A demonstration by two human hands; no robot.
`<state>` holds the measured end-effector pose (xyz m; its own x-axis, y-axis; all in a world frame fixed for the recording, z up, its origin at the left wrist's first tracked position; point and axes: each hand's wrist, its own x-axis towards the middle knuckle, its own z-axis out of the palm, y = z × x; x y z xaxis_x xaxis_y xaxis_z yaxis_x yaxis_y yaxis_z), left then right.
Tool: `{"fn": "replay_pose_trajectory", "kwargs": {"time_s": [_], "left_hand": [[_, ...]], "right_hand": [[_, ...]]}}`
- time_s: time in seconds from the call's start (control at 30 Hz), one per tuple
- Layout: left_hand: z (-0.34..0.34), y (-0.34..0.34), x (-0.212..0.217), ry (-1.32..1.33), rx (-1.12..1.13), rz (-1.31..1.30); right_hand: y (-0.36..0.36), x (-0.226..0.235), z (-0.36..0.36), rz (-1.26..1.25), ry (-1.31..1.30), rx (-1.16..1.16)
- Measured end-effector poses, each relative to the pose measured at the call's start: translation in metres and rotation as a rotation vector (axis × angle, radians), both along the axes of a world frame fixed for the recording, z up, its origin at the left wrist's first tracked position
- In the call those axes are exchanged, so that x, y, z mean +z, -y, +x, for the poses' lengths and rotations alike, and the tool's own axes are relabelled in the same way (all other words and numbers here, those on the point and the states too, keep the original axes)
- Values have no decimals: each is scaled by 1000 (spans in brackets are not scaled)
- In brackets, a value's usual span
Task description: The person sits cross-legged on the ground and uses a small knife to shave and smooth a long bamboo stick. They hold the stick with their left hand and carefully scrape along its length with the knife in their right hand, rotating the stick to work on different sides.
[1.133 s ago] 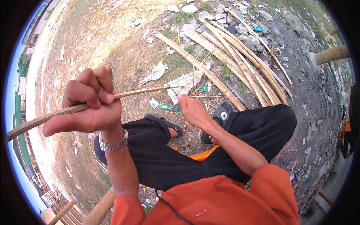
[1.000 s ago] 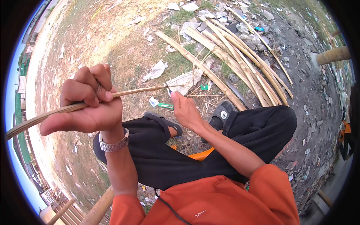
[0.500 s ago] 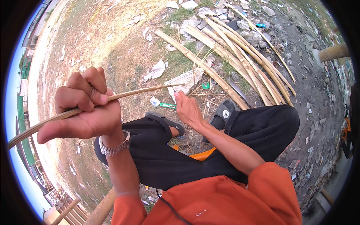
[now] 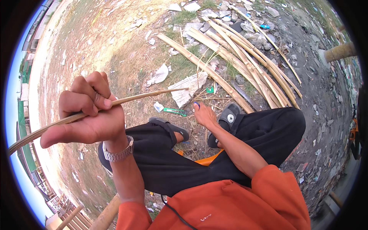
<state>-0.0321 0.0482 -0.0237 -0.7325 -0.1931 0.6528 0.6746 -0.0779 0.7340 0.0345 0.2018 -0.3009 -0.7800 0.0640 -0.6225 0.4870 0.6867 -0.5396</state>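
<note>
A long, thin bamboo strip (image 4: 142, 96) runs from the far left edge to a tip near the middle. My left hand (image 4: 86, 111), with a metal-band watch at its wrist, is closed around the strip, fingers curled over it and thumb stretched along it. Low and right of the tip, my right hand (image 4: 205, 115) is closed on a small blue-ended tool (image 4: 197, 104), mostly hidden by the fingers. It is apart from the strip. Beneath the tip lies a pale weathered block (image 4: 186, 85). A green box cutter (image 4: 175, 111) rests on the ground beside it.
Several split bamboo lengths (image 4: 245, 61) lie fanned at the upper right, with a long blade (image 4: 245, 94) among them. My sandalled feet (image 4: 229, 117) flank the work. Litter and rubble cover the ground. A bamboo pole (image 4: 340, 53) juts in at right.
My right hand has drawn away from the strip's tip, moving right and slightly toward me. The blue end now shows at its fingers. My left hand and the strip have barely shifted.
</note>
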Motion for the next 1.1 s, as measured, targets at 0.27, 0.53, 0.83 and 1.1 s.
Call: {"fn": "replay_pose_trajectory", "kwargs": {"time_s": [0.27, 0.53, 0.83, 1.1], "left_hand": [[-4, 10, 0, 20, 159, 16], [-2, 3, 0, 7, 165, 3], [-1, 4, -3, -21, 83, -22], [3, -4, -2, -21, 16, 33]], "right_hand": [[22, 49, -10, -263, -515, -130], [24, 49, 3, -288, -497, -100], [33, 71, 2, -687, -341, -149], [31, 53, -8, -854, -245, -167]]}}
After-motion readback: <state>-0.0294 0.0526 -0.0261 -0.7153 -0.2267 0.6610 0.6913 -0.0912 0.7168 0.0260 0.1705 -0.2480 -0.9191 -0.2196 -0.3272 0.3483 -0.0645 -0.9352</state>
